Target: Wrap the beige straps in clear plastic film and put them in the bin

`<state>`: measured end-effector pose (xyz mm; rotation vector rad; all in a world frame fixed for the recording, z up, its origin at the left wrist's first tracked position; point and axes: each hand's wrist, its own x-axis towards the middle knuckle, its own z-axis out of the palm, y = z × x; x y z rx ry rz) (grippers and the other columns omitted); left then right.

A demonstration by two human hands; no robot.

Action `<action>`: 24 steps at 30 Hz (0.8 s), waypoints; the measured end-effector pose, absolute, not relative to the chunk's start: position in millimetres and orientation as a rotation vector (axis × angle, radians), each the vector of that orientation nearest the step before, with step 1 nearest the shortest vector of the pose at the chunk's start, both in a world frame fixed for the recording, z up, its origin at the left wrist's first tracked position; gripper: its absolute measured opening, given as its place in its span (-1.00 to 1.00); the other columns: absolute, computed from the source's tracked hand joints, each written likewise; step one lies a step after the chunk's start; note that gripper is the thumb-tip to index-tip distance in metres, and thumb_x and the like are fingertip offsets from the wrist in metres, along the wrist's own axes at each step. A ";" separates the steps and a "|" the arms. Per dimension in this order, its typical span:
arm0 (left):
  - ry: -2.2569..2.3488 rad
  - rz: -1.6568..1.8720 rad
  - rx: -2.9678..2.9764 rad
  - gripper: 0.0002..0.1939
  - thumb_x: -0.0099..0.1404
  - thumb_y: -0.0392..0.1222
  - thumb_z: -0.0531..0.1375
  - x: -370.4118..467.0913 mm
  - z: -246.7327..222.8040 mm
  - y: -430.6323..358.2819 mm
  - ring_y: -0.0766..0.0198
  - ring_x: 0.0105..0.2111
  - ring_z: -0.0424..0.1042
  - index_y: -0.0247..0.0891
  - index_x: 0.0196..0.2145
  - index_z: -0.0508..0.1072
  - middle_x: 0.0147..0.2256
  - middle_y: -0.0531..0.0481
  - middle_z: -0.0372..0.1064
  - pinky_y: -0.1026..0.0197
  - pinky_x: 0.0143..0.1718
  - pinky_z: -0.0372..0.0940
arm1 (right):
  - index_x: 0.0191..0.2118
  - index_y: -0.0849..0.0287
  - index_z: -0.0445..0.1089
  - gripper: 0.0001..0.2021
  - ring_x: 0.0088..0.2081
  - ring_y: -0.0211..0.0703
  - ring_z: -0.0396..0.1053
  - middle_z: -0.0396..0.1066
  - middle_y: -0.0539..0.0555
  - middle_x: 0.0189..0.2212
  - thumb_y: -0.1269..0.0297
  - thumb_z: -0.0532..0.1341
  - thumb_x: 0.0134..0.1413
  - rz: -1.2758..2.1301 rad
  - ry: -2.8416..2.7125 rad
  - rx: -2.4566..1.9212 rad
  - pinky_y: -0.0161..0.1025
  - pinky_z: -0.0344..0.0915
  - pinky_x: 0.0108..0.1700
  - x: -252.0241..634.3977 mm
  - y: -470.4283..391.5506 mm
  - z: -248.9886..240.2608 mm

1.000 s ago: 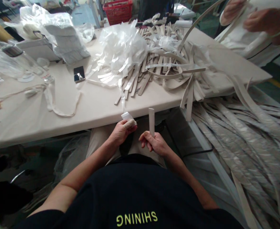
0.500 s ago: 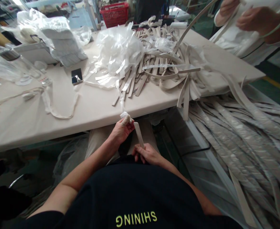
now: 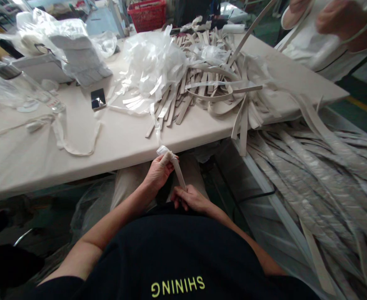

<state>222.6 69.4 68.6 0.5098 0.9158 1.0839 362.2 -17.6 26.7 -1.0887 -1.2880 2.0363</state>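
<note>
Just off the table's front edge, my left hand (image 3: pixel 160 170) pinches a white plastic wrap (image 3: pixel 162 150), with a covering on its thumb. The upper end of a beige strip (image 3: pixel 179 174) meets the fingertips of that hand. Lower down, my right hand (image 3: pixel 190 198) is closed round the strip's lower part. From the wrap, a thin clear band (image 3: pixel 157 132) runs up onto the table towards a heap of clear plastic sleeves (image 3: pixel 154 62). Beside the sleeves lies a pile of beige strips (image 3: pixel 199 83).
A phone (image 3: pixel 98 99) and a bottle (image 3: pixel 30 85) lie on the table (image 3: pixel 121 137) at left. At right stands a lined container of long strips (image 3: pixel 315 175). A red basket (image 3: pixel 147 16) is at the back. Another person's hands (image 3: pixel 336 21) are at upper right.
The strip's upper end has moved left to meet my left fingertips and the white wrap; before, a small gap lay between them. The view has shifted slightly.
</note>
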 end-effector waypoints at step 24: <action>1.057 1.037 0.571 -0.51 -0.16 0.09 0.60 179.6 78.6 22.5 0.35 -0.50 0.42 -0.35 -0.42 0.65 -0.49 -0.05 0.51 0.34 -0.44 0.33 | -0.19 0.26 0.42 -0.31 -0.47 -0.18 0.45 0.49 0.09 -0.45 -0.42 0.11 0.20 1.949 -1.413 -1.025 -0.27 0.35 -0.37 361.8 -4.9 36.1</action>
